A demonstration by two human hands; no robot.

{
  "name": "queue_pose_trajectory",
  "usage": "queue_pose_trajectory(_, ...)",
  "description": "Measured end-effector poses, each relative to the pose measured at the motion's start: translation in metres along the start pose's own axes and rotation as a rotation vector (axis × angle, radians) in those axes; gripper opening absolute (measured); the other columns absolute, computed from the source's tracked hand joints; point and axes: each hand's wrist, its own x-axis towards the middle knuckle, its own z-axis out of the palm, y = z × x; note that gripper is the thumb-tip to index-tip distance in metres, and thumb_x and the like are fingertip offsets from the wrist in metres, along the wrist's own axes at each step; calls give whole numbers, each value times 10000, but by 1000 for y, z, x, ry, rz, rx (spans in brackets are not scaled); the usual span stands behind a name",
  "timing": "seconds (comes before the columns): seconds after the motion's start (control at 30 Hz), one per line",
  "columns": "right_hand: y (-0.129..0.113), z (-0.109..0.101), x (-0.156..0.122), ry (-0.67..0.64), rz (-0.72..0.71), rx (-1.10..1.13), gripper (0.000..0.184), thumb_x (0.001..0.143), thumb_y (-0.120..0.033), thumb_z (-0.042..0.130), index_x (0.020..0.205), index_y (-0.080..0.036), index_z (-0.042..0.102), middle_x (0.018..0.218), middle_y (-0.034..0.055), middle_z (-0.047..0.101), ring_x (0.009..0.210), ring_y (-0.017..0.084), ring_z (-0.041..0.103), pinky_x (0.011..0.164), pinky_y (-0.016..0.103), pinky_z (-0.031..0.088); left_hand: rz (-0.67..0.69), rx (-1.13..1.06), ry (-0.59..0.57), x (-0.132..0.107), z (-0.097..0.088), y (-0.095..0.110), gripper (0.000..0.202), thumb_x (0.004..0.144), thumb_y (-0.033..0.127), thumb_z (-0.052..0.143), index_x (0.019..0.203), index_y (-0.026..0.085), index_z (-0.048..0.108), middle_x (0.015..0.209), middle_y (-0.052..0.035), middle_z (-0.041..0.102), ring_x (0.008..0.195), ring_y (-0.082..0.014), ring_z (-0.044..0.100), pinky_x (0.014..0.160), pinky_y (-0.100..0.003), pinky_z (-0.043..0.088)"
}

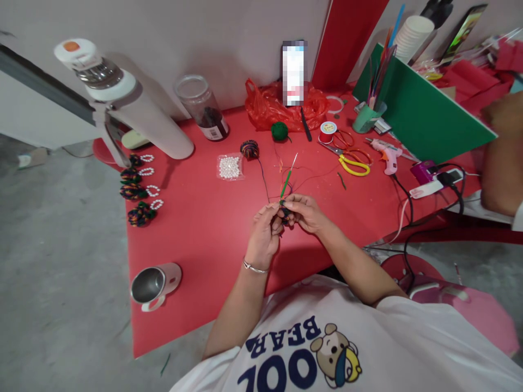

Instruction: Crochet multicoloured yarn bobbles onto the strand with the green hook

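My left hand (265, 228) and my right hand (307, 213) meet near the middle of the table, fingers closed on a small dark crocheted piece (286, 213). Fingertips cover much of the piece. From between them a crochet hook (287, 182) slants up and away, with a green handle and a pale metal tip at its far end. Which fingers touch the hook, I cannot tell. A dark strand runs from the hands to a multicoloured yarn ball (249, 149). Beyond is a green yarn ball (279, 131).
Pearl beads in a bag (229, 167), yellow-handled scissors (354, 165), a thread spool (328, 131) and a glue gun (388, 155) lie on the red table (192, 218). At left are several yarn pieces with bead loops (141, 214), a mug (157, 284) and a tall bottle (153, 114).
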Motion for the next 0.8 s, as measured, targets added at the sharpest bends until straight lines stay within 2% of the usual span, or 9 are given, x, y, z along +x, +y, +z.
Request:
queue_pose_trajectory(0.23, 1, 1, 0, 23, -10, -13, 355, 658, -442, 858, 748, -180, 637, 565, -48, 662, 403, 62, 529, 380, 177, 496, 25, 10, 2, -2, 1, 0, 238, 709, 309, 801, 652, 145, 638, 601, 29, 581, 406, -10, 341, 387, -151, 226)
queue_pose_trajectory(0.53, 5, 0, 0, 33, -44, -89, 352, 700, -470, 828, 732, -186, 623, 584, -35, 662, 409, 77, 539, 376, 190, 479, 51, 52, 32, -3, 3, -1, 266, 720, 314, 820, 628, 151, 632, 587, 20, 591, 405, -15, 355, 398, -151, 249)
queue_pose_trajectory(0.6, 3, -1, -1, 21, -77, -106, 325, 720, -457, 816, 747, -186, 638, 587, -36, 654, 417, 74, 530, 382, 184, 458, 62, 66, 41, -3, 4, 0, 272, 714, 316, 829, 615, 153, 636, 571, 18, 591, 400, -17, 349, 395, -156, 237)
queue_pose_trajectory(0.7, -4, -3, -4, -12, -162, -106, 301, 745, -435, 807, 903, -203, 700, 692, -29, 685, 501, 81, 576, 442, 186, 461, 118, 117, 40, -5, 3, 0, 262, 701, 328, 851, 616, 158, 670, 546, 19, 582, 401, -24, 344, 398, -167, 243)
queue_pose_trajectory(0.8, -16, -8, -12, -40, -265, -176, 265, 777, -427, 781, 908, -200, 747, 743, -11, 685, 546, 81, 572, 481, 195, 442, 198, 216, -18, -8, 2, 1, 201, 698, 328, 870, 673, 174, 742, 580, 10, 601, 474, -54, 431, 441, -173, 316)
